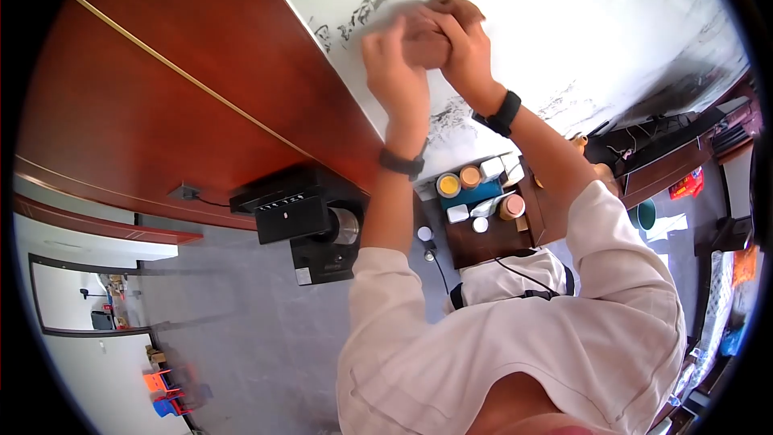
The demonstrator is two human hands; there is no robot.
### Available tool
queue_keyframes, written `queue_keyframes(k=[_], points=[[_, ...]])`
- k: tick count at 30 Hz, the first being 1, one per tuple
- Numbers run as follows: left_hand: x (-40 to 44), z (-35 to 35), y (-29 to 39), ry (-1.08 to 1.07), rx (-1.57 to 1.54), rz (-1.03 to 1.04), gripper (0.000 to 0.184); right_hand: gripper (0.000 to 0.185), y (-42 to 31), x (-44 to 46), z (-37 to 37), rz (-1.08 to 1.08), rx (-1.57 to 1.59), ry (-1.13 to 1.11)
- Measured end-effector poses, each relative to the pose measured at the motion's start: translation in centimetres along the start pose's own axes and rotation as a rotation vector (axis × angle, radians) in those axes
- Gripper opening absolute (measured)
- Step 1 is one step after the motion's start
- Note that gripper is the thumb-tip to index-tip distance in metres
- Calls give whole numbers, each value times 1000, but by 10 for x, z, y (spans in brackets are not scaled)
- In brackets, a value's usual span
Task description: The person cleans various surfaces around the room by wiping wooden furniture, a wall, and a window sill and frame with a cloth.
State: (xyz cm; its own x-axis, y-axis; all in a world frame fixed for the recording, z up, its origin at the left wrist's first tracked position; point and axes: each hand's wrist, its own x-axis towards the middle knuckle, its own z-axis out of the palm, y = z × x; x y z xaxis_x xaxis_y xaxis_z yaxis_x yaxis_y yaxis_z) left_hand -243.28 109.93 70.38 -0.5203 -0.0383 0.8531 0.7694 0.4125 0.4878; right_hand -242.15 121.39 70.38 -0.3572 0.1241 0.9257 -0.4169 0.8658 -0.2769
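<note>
Against a white, dark-veined marble surface (564, 40), both hands are raised together at the upper middle of the head view. Between them is a reddish-brown, soft-looking object (427, 49), possibly a cloth, partly covered by fingers and smeared by motion. My left hand (393, 72) is closed at its left side, its fingers blurred. My right hand (469, 56) grips it from the right, with more brown material (457, 8) showing beyond its fingertips. Each wrist wears a black band.
Red-brown panels (193, 72) border the marble at left. A black appliance (291, 217) stands below them. Under my forearms, a brown table (475, 243) bears several jars and white containers. Right of it are a dark desk (668, 163) and green bin (643, 214).
</note>
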Motion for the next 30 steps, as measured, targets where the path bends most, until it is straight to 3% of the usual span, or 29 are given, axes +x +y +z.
queue_keyframes(k=[9, 14, 17, 23, 30], points=[[-59, -19, -38, -123, 34, -94, 43, 42, -2, -66, 28, 95, 95, -54], [-45, -37, -43, -16, 83, -144, 36, 40, -25, -49, 38, 33, 183, -104], [-27, -30, -33, 92, 116, -67, 44, 40, -32, -24, 29, 19, 179, -79], [-19, 16, 5, 71, 6, -12, 44, 39, 11, -14, -10, -12, 74, 13], [-103, 67, -10, -140, -32, -78, 47, 50, 71, -104, -33, 133, -44, -95]])
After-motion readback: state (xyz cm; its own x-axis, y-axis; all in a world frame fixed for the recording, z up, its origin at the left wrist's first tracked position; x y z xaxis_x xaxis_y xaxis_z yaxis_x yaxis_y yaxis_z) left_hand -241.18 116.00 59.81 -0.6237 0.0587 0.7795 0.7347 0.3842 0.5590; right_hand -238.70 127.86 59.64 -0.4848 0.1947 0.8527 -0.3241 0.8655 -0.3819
